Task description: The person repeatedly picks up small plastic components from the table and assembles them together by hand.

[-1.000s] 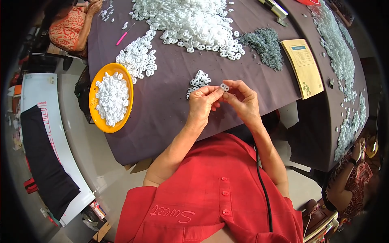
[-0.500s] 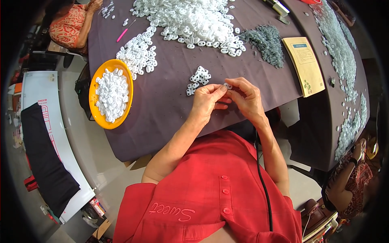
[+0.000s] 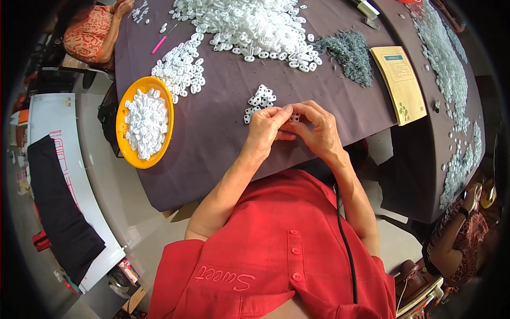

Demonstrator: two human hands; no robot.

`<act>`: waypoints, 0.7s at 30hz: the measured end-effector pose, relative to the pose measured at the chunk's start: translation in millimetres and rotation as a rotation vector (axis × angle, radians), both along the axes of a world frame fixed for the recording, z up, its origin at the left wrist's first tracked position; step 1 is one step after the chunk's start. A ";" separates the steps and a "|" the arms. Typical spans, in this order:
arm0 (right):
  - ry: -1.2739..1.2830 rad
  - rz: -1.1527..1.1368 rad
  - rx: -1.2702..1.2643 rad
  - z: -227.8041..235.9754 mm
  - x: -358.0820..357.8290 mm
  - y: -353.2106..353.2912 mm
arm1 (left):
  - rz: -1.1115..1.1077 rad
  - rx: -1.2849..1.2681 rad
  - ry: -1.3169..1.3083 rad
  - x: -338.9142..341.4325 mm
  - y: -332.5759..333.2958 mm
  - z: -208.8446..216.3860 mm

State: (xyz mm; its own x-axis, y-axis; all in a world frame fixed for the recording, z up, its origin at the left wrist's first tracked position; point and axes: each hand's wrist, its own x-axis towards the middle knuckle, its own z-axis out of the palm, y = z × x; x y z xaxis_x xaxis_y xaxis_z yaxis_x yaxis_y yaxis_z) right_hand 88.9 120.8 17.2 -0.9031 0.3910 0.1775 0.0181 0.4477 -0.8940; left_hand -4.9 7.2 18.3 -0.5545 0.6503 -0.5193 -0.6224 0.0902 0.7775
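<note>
My left hand and my right hand meet fingertip to fingertip above the near part of the table. A small white plastic piece with holes shows between the thumb and fingers of my right hand, partly hidden by them. The left thumb and forefinger are pinched together beside it; what they grip, if anything, is too small to tell. Just beyond my left hand lies a little cluster of white two-hole pieces with dark spots in their holes.
White oval pieces are heaped at the far side, with more in an orange bowl at left. A pink-handled hook tool, grey thread scraps and a tan booklet lie about. Other people sit at far left and right.
My left fingertips have shifted slightly left and up. The white piece now sits lower and deeper in my right fingers.
</note>
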 end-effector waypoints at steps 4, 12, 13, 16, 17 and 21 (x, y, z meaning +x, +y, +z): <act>-0.002 -0.011 0.049 -2.8 -0.8 1.4 | -0.003 -0.006 0.122 0.9 2.0 -7.2; -0.066 -0.052 0.009 -12.2 -2.5 1.4 | 0.012 -0.013 0.218 5.5 2.0 -20.2; -0.073 -0.037 0.001 -12.5 -2.8 2.5 | 0.006 -0.024 0.230 5.6 2.2 -20.0; -0.109 -0.008 -0.037 -9.5 -4.4 3.8 | -0.015 -0.030 0.267 4.6 0.0 -22.2; -0.140 0.002 -0.066 -8.7 -3.7 3.8 | -0.034 -0.022 0.290 5.1 -0.9 -23.0; -0.102 0.020 -0.059 -14.2 -3.6 5.7 | -0.033 -0.024 0.312 5.3 -1.1 -22.3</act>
